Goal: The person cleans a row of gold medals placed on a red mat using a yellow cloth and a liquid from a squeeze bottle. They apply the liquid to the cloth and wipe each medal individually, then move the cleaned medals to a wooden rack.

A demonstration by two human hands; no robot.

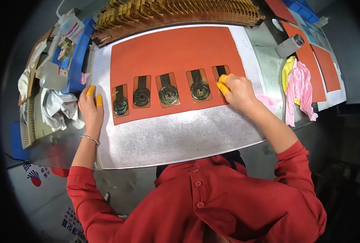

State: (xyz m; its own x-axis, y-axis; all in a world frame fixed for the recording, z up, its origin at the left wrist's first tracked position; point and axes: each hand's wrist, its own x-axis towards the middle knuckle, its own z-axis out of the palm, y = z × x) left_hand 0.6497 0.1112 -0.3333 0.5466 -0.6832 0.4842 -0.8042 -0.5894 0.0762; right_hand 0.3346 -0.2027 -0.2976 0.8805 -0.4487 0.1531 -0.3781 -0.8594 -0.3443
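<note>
Perhaps for easy reach, five dark plates (169,92) lay across the orange mat (172,50). The right hand (238,91) had bent fingers at the right-end plate (219,70); whether they pinched, I couldn't tell. The left hand (92,111) lay loose, holding nothing, at the left edge of the white sheet (180,139).

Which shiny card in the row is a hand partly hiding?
The card at the right end: the right hand covers its lower part from view. The other four cards show whole.
</note>
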